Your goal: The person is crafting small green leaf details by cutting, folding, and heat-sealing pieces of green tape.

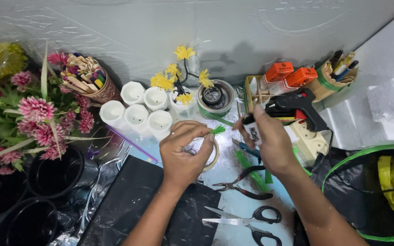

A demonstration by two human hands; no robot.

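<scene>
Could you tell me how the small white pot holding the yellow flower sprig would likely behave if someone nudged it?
The small white pot probably tips easily: the yellow flower sprig rises tall above it. It looks light, so it would likely slide and bump the neighbouring white pots.

Ahead of our left hand (183,152) the white cups (137,107) and yellow flower sprig (178,77) wall off the back. Pliers (242,184) and scissors (247,221) lie between our forearms. Our right hand (270,143) is hemmed by the glue gun (297,107) and socket strip (308,139). Pink flowers (37,118) and black pots (53,175) crowd the left; the black sheet (133,200) lies mostly bare.
</scene>
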